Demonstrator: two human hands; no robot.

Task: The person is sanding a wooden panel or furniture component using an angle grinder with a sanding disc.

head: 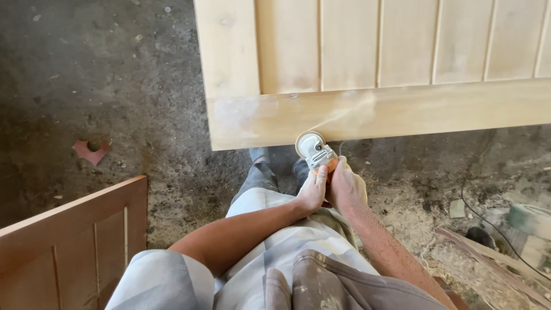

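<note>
Head view shows your left hand (313, 192) and right hand (346, 189) clamped around the grinder (315, 151), its disc against the pale door's (373, 112) lower edge.

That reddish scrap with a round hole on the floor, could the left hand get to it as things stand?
Probably not: the left hand grips the pale angle grinder with the right hand, and the reddish scrap lies well off to the left.

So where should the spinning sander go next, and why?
Probably sideways along the door's bottom edge. Both hands, left hand and right hand, press the grinder at one spot, dust flies there, and the rest of the edge stretches rightward.
</note>
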